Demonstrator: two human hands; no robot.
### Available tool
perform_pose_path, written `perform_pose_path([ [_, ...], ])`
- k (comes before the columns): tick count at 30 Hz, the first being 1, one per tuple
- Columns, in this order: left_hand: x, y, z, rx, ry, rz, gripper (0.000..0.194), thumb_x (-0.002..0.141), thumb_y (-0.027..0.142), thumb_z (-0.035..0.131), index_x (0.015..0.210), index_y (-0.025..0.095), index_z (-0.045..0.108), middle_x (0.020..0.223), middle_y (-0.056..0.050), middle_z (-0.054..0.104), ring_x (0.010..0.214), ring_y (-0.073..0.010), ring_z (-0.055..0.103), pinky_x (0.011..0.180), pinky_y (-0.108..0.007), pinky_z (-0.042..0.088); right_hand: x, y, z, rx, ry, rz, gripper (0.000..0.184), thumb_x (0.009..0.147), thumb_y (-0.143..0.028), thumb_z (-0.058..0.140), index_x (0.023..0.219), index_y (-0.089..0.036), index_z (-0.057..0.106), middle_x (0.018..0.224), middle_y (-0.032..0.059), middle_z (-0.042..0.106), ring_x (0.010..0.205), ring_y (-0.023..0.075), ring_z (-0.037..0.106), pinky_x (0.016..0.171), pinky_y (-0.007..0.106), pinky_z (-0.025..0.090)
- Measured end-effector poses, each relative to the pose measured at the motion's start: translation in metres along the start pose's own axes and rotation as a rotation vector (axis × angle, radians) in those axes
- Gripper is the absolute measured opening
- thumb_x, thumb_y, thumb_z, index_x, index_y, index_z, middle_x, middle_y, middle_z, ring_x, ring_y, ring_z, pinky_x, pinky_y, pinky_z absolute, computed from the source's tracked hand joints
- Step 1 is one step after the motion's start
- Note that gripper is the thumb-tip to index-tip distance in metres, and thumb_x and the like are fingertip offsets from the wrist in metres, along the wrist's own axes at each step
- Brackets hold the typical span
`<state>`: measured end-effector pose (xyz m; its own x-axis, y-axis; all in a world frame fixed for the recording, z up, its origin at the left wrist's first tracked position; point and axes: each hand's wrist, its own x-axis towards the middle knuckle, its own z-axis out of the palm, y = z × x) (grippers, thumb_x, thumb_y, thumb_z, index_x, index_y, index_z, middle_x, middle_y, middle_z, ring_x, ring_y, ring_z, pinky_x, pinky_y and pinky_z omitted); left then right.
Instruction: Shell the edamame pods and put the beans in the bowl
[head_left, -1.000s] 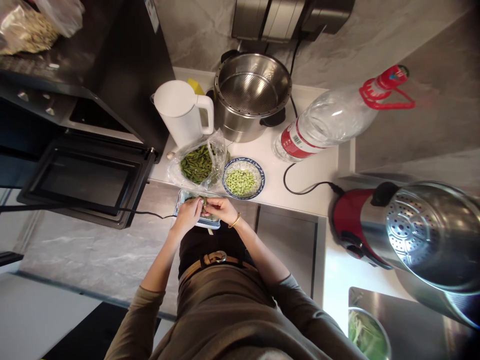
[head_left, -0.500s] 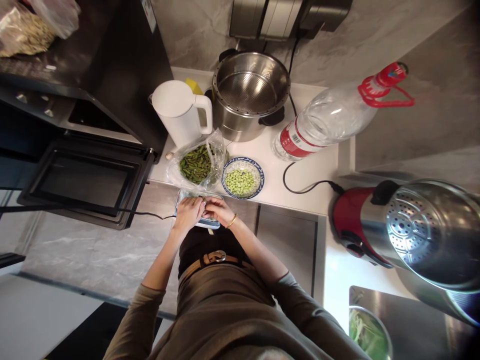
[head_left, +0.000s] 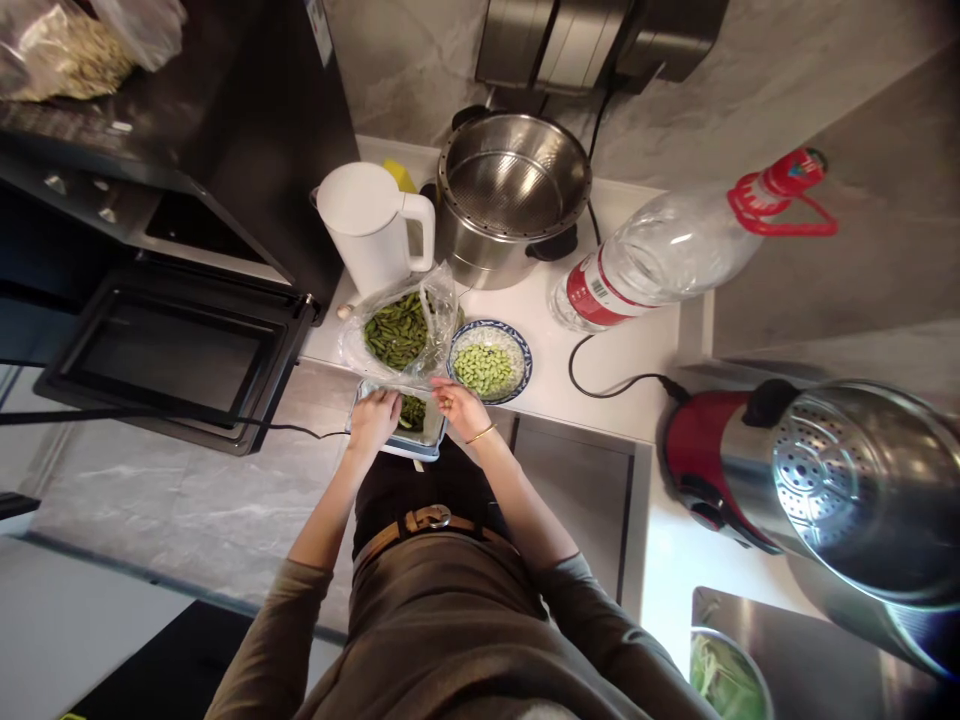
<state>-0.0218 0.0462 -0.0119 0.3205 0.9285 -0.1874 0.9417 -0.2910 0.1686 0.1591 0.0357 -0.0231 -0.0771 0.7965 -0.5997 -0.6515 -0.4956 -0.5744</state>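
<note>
Green pods (head_left: 411, 412) are held in the tray (head_left: 421, 452) at the waist. Over it the left hand (head_left: 376, 418) is curled nearly closed, the right hand (head_left: 461, 408) half-opened near the plate (head_left: 526, 350) of beans (head_left: 484, 370); whether anything's gripped can't be told.

Worktop (head_left: 551, 375) is pretty busy: white plastic pitcher (head_left: 369, 235), handle turned toward a steel pot (head_left: 480, 265) with a steamer insert (head_left: 510, 180) sitting in the top. Some yellow thing (head_left: 400, 177) is peeking out behind the pitcher, can't tell what. Big clear plastic bottle (head_left: 675, 250) with a red cap and handle right of the pot, then a red-and-steel cooker (head_left: 701, 435) and its black cord (head_left: 619, 392). There's leafy greens (head_left: 721, 685) in a bowl over by the steel sink (head_left: 832, 650). Far left, a black oven (head_left: 259, 140), door (head_left: 180, 350) hanging open, plastic bag (head_left: 79, 60) of pale bits on top.
</note>
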Motion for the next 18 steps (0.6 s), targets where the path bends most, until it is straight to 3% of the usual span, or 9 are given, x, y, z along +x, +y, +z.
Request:
perform_pose_path([
  [2,0.027,0.002,-0.004,-0.049,0.146,-0.022,0.035,0.095,0.021,0.032,0.113,0.018,0.062,0.105,-0.011,0.067,0.101,-0.0214,0.059,0.085,-0.030,0.044,0.002,-0.002,0.001,0.013,0.019,-0.005,0.017,0.063,-0.024,0.062,0.075,-0.018,0.073,0.061,0.0003,0.066,0.053,0.0080,0.047,0.050,0.022,0.033],
  [4,0.061,0.001,-0.008,-0.045,0.174,-0.058,0.037,0.092,0.013,0.033,0.120,0.015,0.058,0.112,-0.013,0.064,0.109,-0.0235,0.055,0.092,-0.033,0.042,0.002,-0.001,0.003,0.007,0.026,-0.005,0.017,0.064,-0.025,0.062,0.076,-0.019,0.072,0.059,-0.0009,0.065,0.049,0.0070,0.043,0.048,0.022,0.030],
  [8,0.114,-0.009,-0.011,0.057,-0.055,-0.232,0.038,0.088,0.004,0.032,0.107,0.008,0.064,0.105,-0.019,0.066,0.113,-0.0295,0.053,0.093,-0.041,0.041,-0.003,0.004,0.007,-0.005,0.027,0.017,0.018,0.060,-0.026,0.064,0.075,-0.018,0.072,0.058,-0.0014,0.064,0.045,0.0059,0.038,0.045,0.021,0.027],
  [11,0.126,-0.020,-0.009,0.062,-0.097,-0.250,0.035,0.085,0.003,0.035,0.099,0.007,0.067,0.105,-0.020,0.066,0.110,-0.0302,0.055,0.092,-0.042,0.042,-0.006,0.005,0.007,-0.020,0.030,0.007,0.019,0.059,-0.026,0.065,0.074,-0.018,0.072,0.057,-0.0011,0.064,0.045,0.0060,0.037,0.044,0.021,0.026],
  [18,0.121,-0.034,-0.006,0.088,-0.134,-0.267,0.037,0.084,0.004,0.034,0.104,0.005,0.065,0.105,-0.020,0.066,0.097,-0.0286,0.062,0.081,-0.037,0.046,-0.006,0.003,0.006,-0.027,0.054,-0.027,0.018,0.059,-0.026,0.064,0.073,-0.018,0.072,0.057,-0.0002,0.065,0.045,0.0061,0.038,0.044,0.021,0.027],
])
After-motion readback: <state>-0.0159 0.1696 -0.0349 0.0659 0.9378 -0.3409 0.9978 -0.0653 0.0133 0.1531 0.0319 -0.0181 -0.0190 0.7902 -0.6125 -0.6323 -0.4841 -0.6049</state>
